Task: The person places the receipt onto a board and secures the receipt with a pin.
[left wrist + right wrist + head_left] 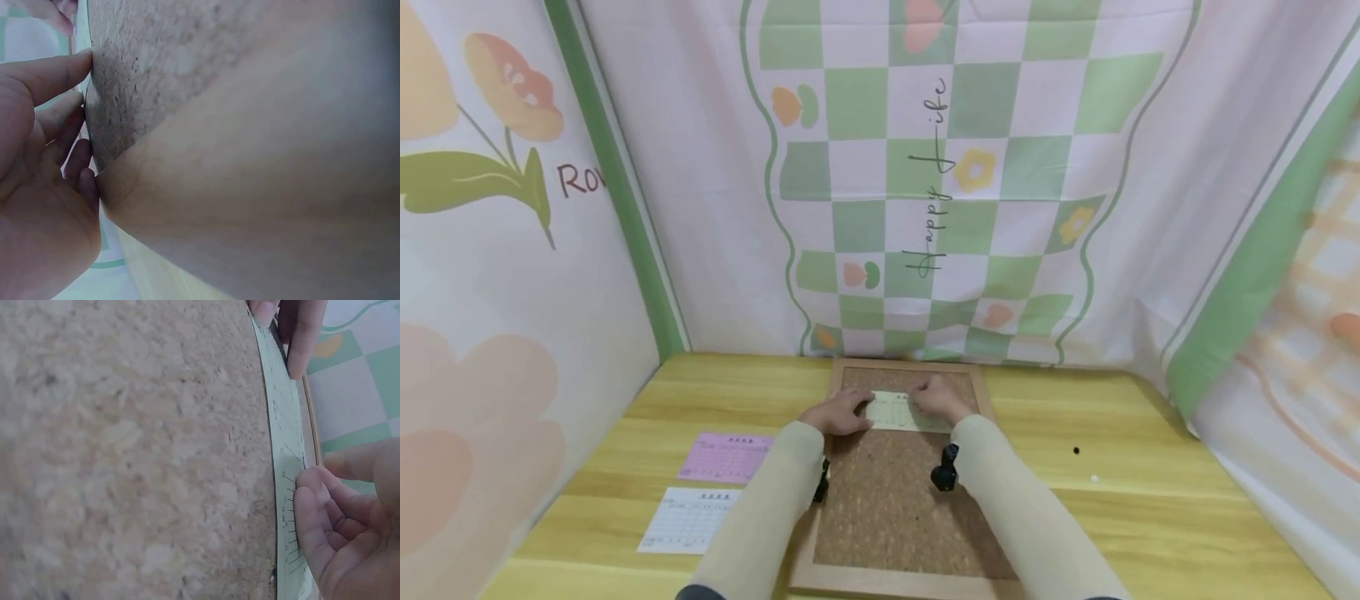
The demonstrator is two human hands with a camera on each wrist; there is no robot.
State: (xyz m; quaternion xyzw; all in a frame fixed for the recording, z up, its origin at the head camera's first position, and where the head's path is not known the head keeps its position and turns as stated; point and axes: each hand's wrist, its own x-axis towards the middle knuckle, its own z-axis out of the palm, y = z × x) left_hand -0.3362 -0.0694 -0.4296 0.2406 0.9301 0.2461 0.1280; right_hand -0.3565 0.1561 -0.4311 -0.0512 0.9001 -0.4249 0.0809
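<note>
Two hands, left hand (838, 414) and right hand (936, 398), press flat fingers on green card (895, 412) (upper cork board (887, 500)); we judge positioning; pinning needs a pin (1076, 451).

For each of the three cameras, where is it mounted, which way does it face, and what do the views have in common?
Head: worn high, facing forward and down at the cork board; both sleeves, left hand and right hand on the pale green card.
Left wrist: grazing the cork; fingers touch it.
Right wrist: low along the card; fingers press it.
Shared: board in all three views.
</note>
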